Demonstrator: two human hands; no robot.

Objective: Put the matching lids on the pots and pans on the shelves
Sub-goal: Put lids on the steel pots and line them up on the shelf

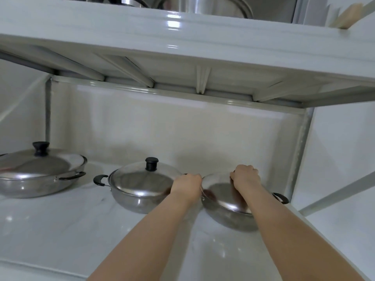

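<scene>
Three steel pans stand on the white shelf. The right pan carries a steel lid; my right hand is closed over the lid's knob, which is hidden. My left hand grips the left side of that pan, at its rim or handle. The middle pan wears a lid with a black knob. At the far left, the large pan also has a lid with a black knob on it.
An upper shelf hangs low over the pans, with more steel pots on top. A white back wall closes the shelf. A black handle sticks out to the right of the right pan, near the frame post.
</scene>
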